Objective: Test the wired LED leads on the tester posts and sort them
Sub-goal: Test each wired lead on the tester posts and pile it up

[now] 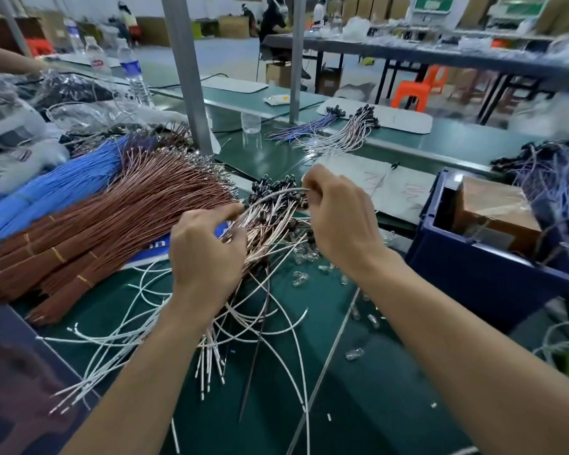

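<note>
I note my left hand (207, 257) curled round the LED lead bundle (270, 218) over the middle of the table (358, 405), between the brown wire stacks (112, 218) toward its left edge and the blue bin (473, 280) at its right. My right hand (339, 221) pinches one lead (289, 191) arching from that bundle. Risk: tangled neighbours drag out and scatter among the loose white wires (138, 339). I cannot identify the tester posts.

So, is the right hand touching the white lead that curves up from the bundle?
Touching. The head view shows the right hand pinching the end of the curved white lead between thumb and fingertips, with no gap visible.
</note>
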### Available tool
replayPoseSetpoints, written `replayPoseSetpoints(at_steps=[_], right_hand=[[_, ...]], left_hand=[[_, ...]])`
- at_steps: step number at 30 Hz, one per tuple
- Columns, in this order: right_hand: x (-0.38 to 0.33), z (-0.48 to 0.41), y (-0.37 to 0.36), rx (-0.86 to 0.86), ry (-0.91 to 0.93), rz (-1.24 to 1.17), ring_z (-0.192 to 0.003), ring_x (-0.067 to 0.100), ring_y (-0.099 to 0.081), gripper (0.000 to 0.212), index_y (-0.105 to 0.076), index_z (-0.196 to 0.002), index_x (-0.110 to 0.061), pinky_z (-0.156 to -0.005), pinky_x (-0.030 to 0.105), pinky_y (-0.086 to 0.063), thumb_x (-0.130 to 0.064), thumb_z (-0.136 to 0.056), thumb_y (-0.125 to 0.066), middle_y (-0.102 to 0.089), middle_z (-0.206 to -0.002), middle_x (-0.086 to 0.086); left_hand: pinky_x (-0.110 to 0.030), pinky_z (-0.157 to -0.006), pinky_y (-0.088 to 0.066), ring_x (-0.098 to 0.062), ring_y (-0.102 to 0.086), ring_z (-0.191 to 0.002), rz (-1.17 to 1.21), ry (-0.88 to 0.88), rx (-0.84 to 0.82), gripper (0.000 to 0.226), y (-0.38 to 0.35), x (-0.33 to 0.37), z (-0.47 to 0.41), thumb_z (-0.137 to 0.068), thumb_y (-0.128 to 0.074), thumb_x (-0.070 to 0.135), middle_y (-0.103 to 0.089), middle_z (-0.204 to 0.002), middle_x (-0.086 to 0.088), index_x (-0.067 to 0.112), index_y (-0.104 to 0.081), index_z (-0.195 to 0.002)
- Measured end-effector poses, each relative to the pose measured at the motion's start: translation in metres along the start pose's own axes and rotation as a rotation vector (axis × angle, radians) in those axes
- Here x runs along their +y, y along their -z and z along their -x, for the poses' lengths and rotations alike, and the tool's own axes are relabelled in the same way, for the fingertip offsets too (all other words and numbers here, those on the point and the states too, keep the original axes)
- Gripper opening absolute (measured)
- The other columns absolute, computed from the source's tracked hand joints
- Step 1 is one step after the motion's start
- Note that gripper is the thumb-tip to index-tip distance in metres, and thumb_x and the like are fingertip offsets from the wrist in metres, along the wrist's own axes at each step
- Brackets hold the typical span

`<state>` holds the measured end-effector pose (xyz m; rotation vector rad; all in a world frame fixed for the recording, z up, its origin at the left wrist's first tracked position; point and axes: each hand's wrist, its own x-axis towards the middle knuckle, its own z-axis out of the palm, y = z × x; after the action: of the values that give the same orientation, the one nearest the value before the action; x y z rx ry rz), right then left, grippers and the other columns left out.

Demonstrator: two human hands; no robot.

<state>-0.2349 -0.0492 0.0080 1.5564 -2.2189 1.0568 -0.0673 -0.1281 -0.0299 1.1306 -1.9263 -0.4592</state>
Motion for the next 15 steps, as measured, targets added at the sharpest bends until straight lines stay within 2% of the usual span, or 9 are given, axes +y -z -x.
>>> replayPoseSetpoints(at_steps=[3, 5, 7, 9, 11, 12, 13, 15], right_hand=[[-0.01, 0.007, 0.029, 0.055, 0.01, -0.119, -0.062, 0.012, -0.059, 0.016, -0.064, -0.099, -0.019, -0.061, 0.04, -0.055, -0.008, -0.103, -0.052, -0.063, -0.072, -0.006], [-0.013, 0.02, 0.049, 0.037, -0.006, -0.155, -0.063, 0.006, -0.059, 0.015, -0.066, -0.098, -0.024, -0.06, 0.035, -0.055, -0.012, -0.102, -0.057, -0.064, -0.072, -0.012], [-0.014, 0.041, 0.071, 0.02, -0.03, -0.177, -0.066, 0.006, -0.06, 0.014, -0.066, -0.095, -0.029, -0.061, 0.029, -0.052, -0.017, -0.099, -0.062, -0.065, -0.072, -0.014], [-0.009, 0.067, 0.094, 0.05, -0.064, -0.217, -0.069, 0.006, -0.062, 0.012, -0.067, -0.091, -0.031, -0.06, 0.021, -0.049, -0.02, -0.096, -0.069, -0.067, -0.074, -0.015], [0.0, 0.094, 0.118, 0.117, -0.12, -0.231, -0.068, 0.006, -0.062, 0.013, -0.066, -0.088, -0.032, -0.058, 0.017, -0.048, -0.022, -0.092, -0.073, -0.069, -0.079, -0.017], [0.009, 0.106, 0.129, 0.148, -0.158, -0.233, -0.066, 0.006, -0.062, 0.014, -0.067, -0.087, -0.033, -0.055, 0.015, -0.047, -0.022, -0.091, -0.074, -0.069, -0.078, -0.018], [0.019, 0.118, 0.141, 0.177, -0.2, -0.239, -0.063, 0.008, -0.061, 0.016, -0.067, -0.086, -0.034, -0.052, 0.016, -0.045, -0.021, -0.09, -0.075, -0.069, -0.076, -0.016], [0.043, 0.141, 0.162, 0.224, -0.289, -0.249, -0.054, 0.014, -0.054, 0.017, -0.069, -0.083, -0.033, -0.048, 0.024, -0.041, -0.017, -0.088, -0.075, -0.066, -0.067, -0.007]], left_hand=[[-0.033, -0.098, -0.03, -0.026, -0.053, -0.123, -0.167, -0.232, 0.126, 0.059, 0.006, 0.015, 0.01, -0.084, -0.082, 0.03, -0.066, -0.133, -0.003, 0.02, -0.06, -0.138], [-0.036, -0.102, -0.032, -0.028, -0.051, -0.127, -0.206, -0.368, 0.164, 0.058, 0.009, 0.033, 0.017, -0.091, -0.071, 0.042, -0.062, -0.138, -0.004, 0.018, -0.055, -0.142], [-0.037, -0.104, -0.035, -0.024, -0.053, -0.125, -0.121, -0.479, 0.127, 0.051, 0.01, 0.052, 0.023, -0.094, -0.062, 0.042, -0.065, -0.133, -0.002, 0.018, -0.059, -0.14], [-0.03, -0.101, -0.045, -0.01, -0.061, -0.112, 0.153, -0.446, -0.03, 0.036, 0.012, 0.072, 0.028, -0.092, -0.069, 0.031, -0.073, -0.117, 0.007, 0.024, -0.071, -0.127], [-0.022, -0.084, -0.057, 0.002, -0.07, -0.089, 0.446, -0.313, -0.259, 0.024, 0.012, 0.084, 0.033, -0.088, -0.079, 0.021, -0.078, -0.095, 0.018, 0.037, -0.079, -0.106], [-0.021, -0.073, -0.059, 0.001, -0.071, -0.077, 0.546, -0.259, -0.369, 0.024, 0.011, 0.088, 0.035, -0.085, -0.082, 0.018, -0.078, -0.086, 0.018, 0.039, -0.08, -0.098], [-0.02, -0.063, -0.057, -0.003, -0.069, -0.065, 0.625, -0.222, -0.469, 0.024, 0.009, 0.093, 0.036, -0.084, -0.083, 0.016, -0.078, -0.08, 0.013, 0.039, -0.081, -0.091], [-0.022, -0.045, -0.042, -0.01, -0.05, -0.048, 0.763, -0.147, -0.635, 0.015, 0.004, 0.101, 0.037, -0.083, -0.08, 0.02, -0.076, -0.07, -0.003, 0.033, -0.083, -0.09]])
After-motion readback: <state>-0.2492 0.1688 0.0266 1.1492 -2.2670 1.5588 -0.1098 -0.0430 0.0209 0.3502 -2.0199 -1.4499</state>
